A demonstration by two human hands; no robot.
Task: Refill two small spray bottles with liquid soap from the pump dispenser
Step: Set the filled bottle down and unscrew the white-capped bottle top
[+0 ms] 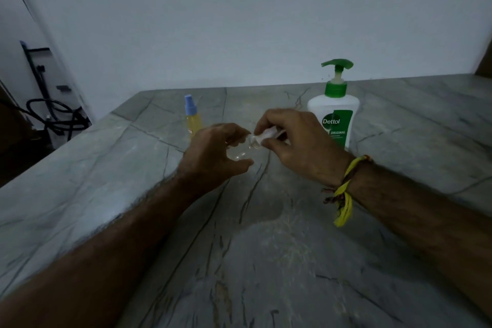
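My left hand [216, 150] grips a small clear spray bottle [241, 150], tilted with its neck toward the right, above the grey marble counter [266, 247]. My right hand [290, 138] pinches the bottle's pale spray cap [267, 136] right at the neck; whether the cap is on or off the neck I cannot tell. A second small spray bottle [192, 116], with yellow liquid and a light blue top, stands upright behind my left hand. The white Dettol pump dispenser [336, 112] with a green pump stands just behind my right hand.
A pale wall runs along the counter's back edge. Past the counter's left edge, black hoses and a dark stand [50, 112] lie on the floor. A yellow thread band [344, 194] is tied on my right wrist.
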